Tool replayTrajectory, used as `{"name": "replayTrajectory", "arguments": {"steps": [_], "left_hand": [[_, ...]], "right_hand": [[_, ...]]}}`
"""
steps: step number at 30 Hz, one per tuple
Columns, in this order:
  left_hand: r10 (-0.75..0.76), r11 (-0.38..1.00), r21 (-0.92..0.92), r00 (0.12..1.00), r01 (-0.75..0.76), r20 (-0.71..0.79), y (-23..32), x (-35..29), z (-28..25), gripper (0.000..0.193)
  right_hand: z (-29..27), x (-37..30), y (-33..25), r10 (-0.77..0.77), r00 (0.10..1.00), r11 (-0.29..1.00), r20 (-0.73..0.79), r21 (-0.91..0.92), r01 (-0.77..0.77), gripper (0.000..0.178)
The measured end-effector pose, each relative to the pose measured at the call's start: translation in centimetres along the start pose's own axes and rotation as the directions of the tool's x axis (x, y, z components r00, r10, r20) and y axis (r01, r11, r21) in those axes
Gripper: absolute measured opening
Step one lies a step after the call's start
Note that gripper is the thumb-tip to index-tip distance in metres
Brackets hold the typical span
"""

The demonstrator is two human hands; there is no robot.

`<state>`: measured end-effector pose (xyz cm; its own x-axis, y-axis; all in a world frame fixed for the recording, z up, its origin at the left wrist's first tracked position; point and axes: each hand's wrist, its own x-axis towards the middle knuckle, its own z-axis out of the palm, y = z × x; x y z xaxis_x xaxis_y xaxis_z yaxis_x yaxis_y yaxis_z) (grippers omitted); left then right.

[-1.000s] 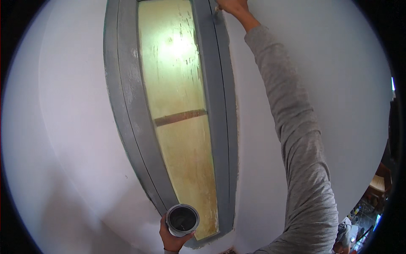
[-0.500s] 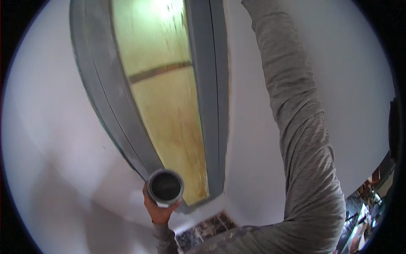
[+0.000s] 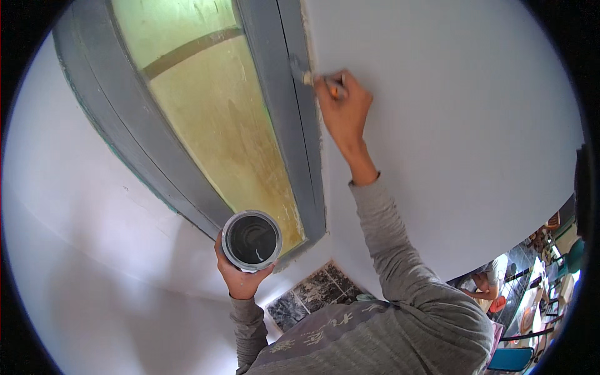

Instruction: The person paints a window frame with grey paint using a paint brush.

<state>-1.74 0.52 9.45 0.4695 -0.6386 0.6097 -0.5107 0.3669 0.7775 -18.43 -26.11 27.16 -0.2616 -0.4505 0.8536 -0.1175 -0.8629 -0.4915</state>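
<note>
The right hand [image 3: 347,111], out of sight moments earlier, had come back into view at one o'clock, fingers pinched around a brush [image 3: 307,78], bristles apparently on the grey frame [image 3: 273,75]; the brushwork seemed to have reached a lower stretch. At seven o'clock, the left hand [image 3: 242,280] curled partway round a can [image 3: 253,269] of dark grey paint [image 3: 252,240].

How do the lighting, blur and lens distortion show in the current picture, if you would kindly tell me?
In the head view, the lens bows the long grey painted frame and blackens the corners; in the head view, the yellowish translucent panel glows brightest near the top edge, while soft shadows darken the smooth pale wall at lower left; also in the head view, the small paintbrush looks blurred at its bristles.
</note>
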Motion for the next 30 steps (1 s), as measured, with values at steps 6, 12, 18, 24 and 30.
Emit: {"name": "replayTrajectory", "arguments": {"steps": [6,12,18,24,30], "left_hand": [[0.014,0.999,0.034,1.0,-0.014,0.007,-0.3,-0.7,-0.5,0.114],[-0.028,0.997,0.068,0.999,0.031,-0.033,0.0,-1.4,-0.9,0.114],[-0.047,0.977,0.204,0.997,0.057,-0.054,0.7,-2.0,-1.4,0.115],[-0.023,0.993,0.113,0.997,0.031,-0.076,0.1,-2.6,-2.4,0.115],[-0.004,0.996,0.092,0.999,0.009,-0.049,0.7,-2.5,-2.4,0.115]], "right_hand": [[-2.6,-6.4,3.4,0.166,0.972,0.985,0.166,-0.083,-0.154,0.021],[0.4,3.5,-0.6,-0.144,0.98,0.981,0.14,-0.113,0.161,0.026],[3.6,10.9,-4.5,-0.2,0.968,0.908,-0.151,0.342,0.241,0.024],[3.2,-3.1,1.3,-0.108,0.991,0.99,-0.081,0.079,0.114,0.029],[-0.4,-8.6,2.1,0.114,0.985,0.988,0.129,-0.116,-0.099,0.027]]}}
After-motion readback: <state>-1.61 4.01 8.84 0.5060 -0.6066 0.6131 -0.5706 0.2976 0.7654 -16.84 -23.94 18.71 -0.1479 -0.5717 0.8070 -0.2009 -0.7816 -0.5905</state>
